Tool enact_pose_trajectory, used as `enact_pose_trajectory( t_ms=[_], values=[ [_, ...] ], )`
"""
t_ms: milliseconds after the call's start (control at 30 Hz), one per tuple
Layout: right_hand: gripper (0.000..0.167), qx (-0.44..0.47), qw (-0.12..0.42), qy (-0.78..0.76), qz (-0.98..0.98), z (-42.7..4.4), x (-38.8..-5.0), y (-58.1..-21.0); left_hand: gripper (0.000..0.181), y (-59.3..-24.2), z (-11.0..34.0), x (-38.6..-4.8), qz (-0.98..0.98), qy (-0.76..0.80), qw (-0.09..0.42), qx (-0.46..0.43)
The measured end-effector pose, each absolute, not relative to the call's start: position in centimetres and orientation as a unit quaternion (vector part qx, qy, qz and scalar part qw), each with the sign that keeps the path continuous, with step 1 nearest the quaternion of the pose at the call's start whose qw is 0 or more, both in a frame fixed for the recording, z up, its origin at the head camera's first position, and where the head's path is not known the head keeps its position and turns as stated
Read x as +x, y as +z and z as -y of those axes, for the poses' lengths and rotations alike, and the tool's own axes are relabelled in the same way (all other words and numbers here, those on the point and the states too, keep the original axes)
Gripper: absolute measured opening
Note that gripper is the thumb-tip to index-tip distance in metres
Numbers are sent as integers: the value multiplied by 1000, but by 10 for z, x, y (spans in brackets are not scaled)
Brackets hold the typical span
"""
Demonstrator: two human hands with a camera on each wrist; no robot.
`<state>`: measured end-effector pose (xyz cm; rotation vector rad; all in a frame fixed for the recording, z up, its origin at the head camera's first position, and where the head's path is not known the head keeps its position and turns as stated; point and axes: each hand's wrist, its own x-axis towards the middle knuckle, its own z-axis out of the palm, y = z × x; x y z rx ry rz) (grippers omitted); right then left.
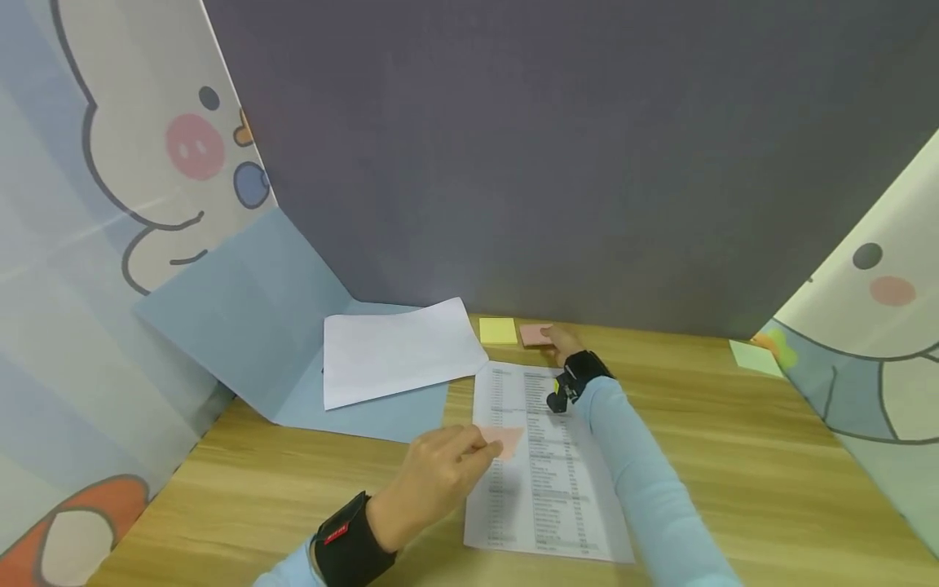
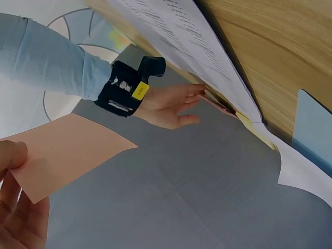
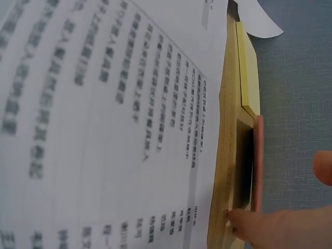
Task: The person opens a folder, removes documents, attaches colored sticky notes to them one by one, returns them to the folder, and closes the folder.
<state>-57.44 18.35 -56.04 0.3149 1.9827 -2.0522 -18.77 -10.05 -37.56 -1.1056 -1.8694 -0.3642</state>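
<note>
Between thumb and fingers my left hand point(image 1: 438, 474) pinches a single pink sticky note point(image 1: 509, 440), held above a printed sheet point(image 1: 546, 497). The same sticky note point(image 2: 78, 150) spreads flat and wide in the left wrist view. At the back of the table, my right hand point(image 1: 563, 342) touches the near right end of a pink sticky note pad point(image 1: 534, 335). Its fingers point(image 3: 259, 225) lie nearly straight at the end of that pad point(image 3: 259, 166), which looks slightly raised over a dark shadow. The right thumb stands apart from the pad.
A yellow sticky note pad point(image 1: 498, 331) lies left of the pink one. Farther left, an open blue folder point(image 1: 249, 318) bears white paper point(image 1: 399, 350). A pale green sticky note pad point(image 1: 756, 358) is at the far right. A grey panel point(image 1: 557, 163) rises behind the table.
</note>
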Motion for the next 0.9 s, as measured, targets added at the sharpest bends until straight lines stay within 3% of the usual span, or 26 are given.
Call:
enact_pose_trajectory(
  t_ms=[133,267,400,533,700,800,900],
  values=[
    [85,124,140,-666,-722,-162,-518,-500,10,-375,100,-190,763,-139,447,-447],
    [74,131,127,-662,-727,-135,-445,-431,11,-375,100,-191,761,-128,449,-451],
    [63,73,145,-668,-726,-118,-392,-389,12,-374,101,-196,753,-91,471,-450],
    [55,-3,171,-692,-702,-113,-339,-371,12,-373,102,-202,753,-69,488,-436],
    [56,20,256,-741,-621,-106,-270,-366,15,-375,103,-205,775,-62,468,-420],
    [59,37,300,-737,-604,-101,-247,-366,16,-377,105,-206,785,-50,452,-421],
    [51,39,319,-729,-604,-99,-236,-367,16,-379,105,-206,784,-37,445,-430]
  ],
)
